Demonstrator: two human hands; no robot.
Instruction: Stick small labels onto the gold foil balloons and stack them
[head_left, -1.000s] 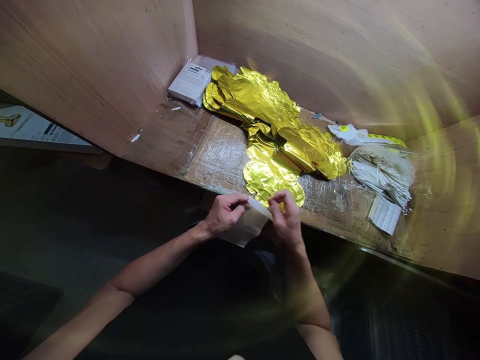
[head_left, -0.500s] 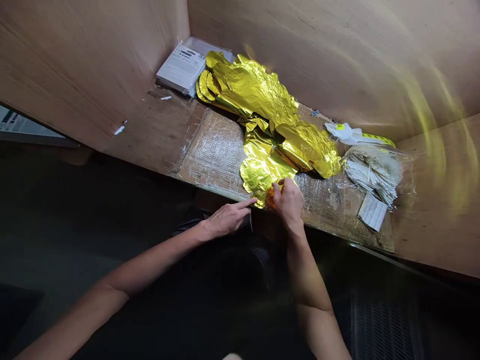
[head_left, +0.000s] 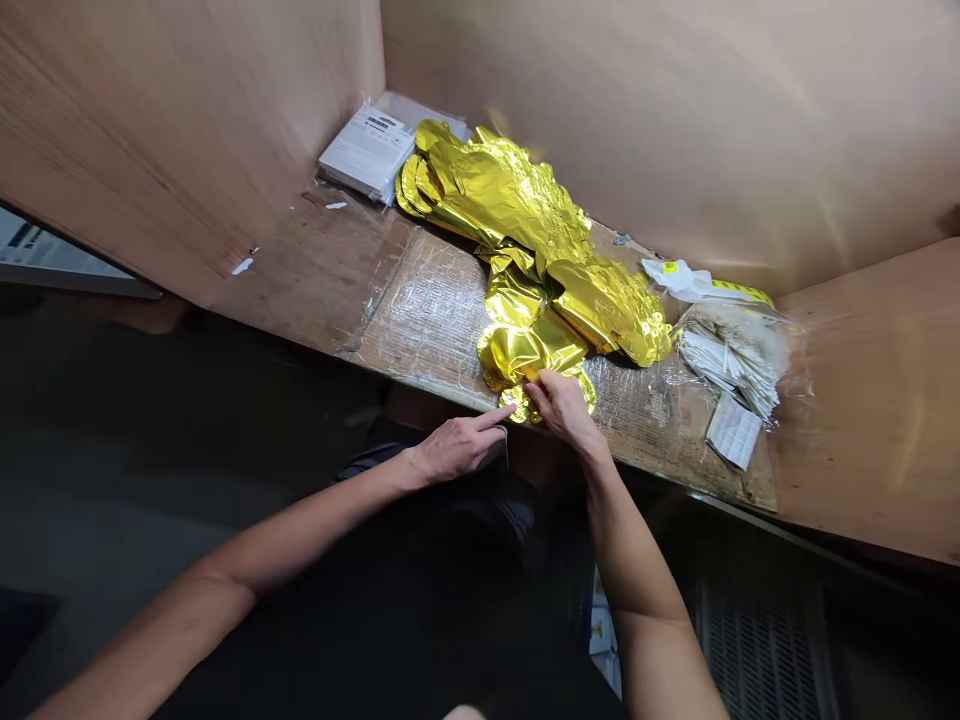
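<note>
A gold foil balloon [head_left: 529,350], deflated and flat, lies at the front edge of the shelf. My right hand [head_left: 564,405] pinches its near part between thumb and fingers. My left hand [head_left: 454,450] is just left of it, with the index finger stretched onto the small near end of the foil. The other left fingers are curled, and a thin, dull, flat thing [head_left: 496,447] shows beneath them; I cannot make out what it is. Behind my hands lies a pile of folded gold foil balloons [head_left: 510,190], with another stack of them [head_left: 611,305] to its right.
Printed cards in clear packaging [head_left: 367,150] lie at the back left. A plastic bag of thin white sticks [head_left: 727,355] and a small white packet [head_left: 733,432] are on the right. Wooden walls [head_left: 600,120] enclose the shelf [head_left: 420,300] on three sides.
My right hand has moved slightly left and turned inward, folding the near foil over. The left index finger stays on the foil's near end. The camera view has shifted a little.
</note>
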